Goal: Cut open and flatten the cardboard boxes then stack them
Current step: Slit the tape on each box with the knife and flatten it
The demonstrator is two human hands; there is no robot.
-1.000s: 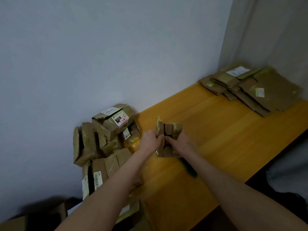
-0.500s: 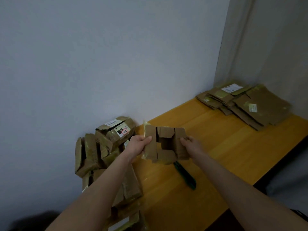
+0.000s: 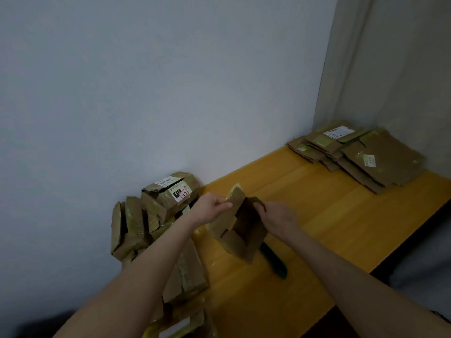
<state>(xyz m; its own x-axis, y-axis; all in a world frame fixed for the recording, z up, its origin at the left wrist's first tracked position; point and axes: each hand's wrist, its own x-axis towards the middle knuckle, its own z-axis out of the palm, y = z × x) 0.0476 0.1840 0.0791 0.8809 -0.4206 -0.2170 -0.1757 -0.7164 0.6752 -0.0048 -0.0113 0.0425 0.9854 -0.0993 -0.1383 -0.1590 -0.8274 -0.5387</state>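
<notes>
Cardboard boxes flank the yellow table [image 3: 317, 215]: a flattened stack [image 3: 380, 159] in its far right corner, an uncut pile [image 3: 166, 201] beside its left end. Between them, above the tabletop, I hold one opened box [image 3: 241, 230], my left hand [image 3: 210, 208] pinching a flap and my right hand [image 3: 278, 218] gripping the opposite wall. I judge this to be the flattening step; next the walls need pressing flat. The green cutter [image 3: 275, 264] lies half hidden beneath the box.

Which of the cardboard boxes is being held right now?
The opened box gripped between left hand and right hand. The taped boxes sit piled at the wall; the flattened stack lies in the far corner of the table.
</notes>
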